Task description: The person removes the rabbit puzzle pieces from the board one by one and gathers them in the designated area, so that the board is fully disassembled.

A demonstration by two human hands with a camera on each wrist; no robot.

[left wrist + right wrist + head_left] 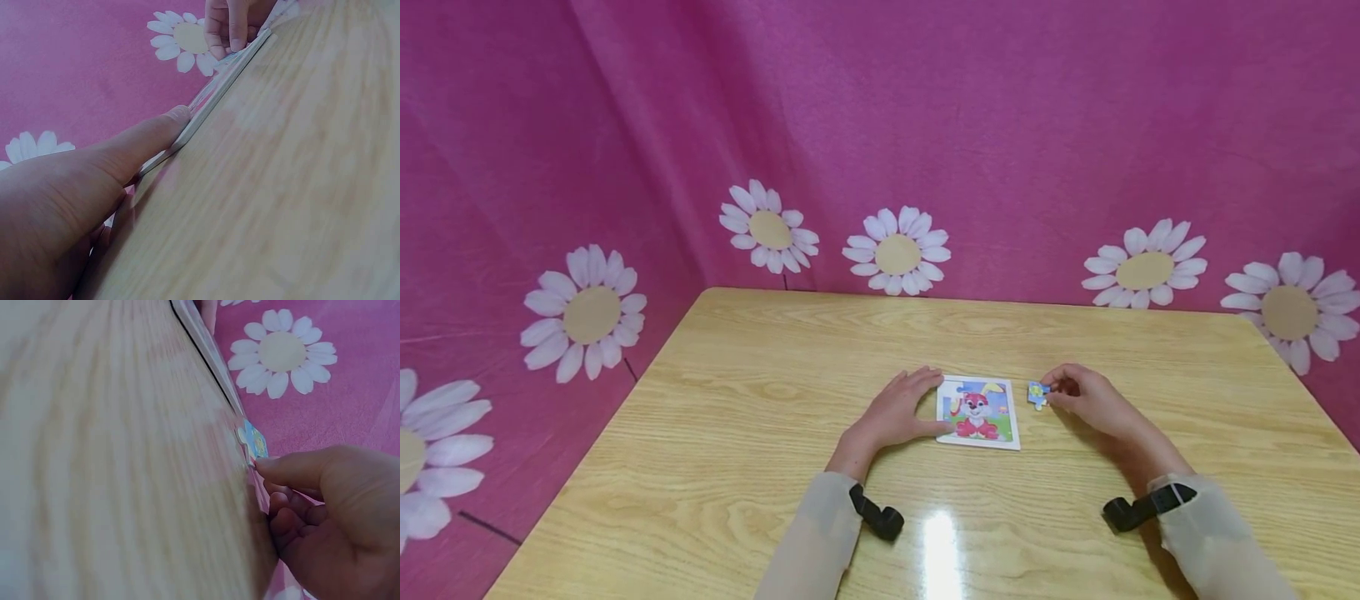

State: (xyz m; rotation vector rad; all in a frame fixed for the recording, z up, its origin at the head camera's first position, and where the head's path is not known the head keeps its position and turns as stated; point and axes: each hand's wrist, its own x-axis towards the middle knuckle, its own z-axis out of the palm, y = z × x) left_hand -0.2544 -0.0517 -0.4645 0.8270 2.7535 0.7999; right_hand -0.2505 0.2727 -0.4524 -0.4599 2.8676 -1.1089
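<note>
A square puzzle board [980, 444] with a white border lies flat on the table, bearing a picture of a red-and-white bunny. White base shows at its upper left part. My left hand [897, 412] rests at the board's left side, fingers spread: the thumb [153, 139] touches the lower left corner and the fingertips reach the upper left one. To the right of the board, my right hand [1090, 402] pinches a blue and yellow puzzle piece [1037, 393] between thumb and fingers. In the right wrist view that puzzle piece [255, 440] is tilted and partly hidden by the thumb.
The wooden table [730, 400] stretches around the board to both sides. A pink curtain [1000, 125] printed with daisies stands behind the table's far edge and along its left. Each wrist wears a black camera strap [876, 512].
</note>
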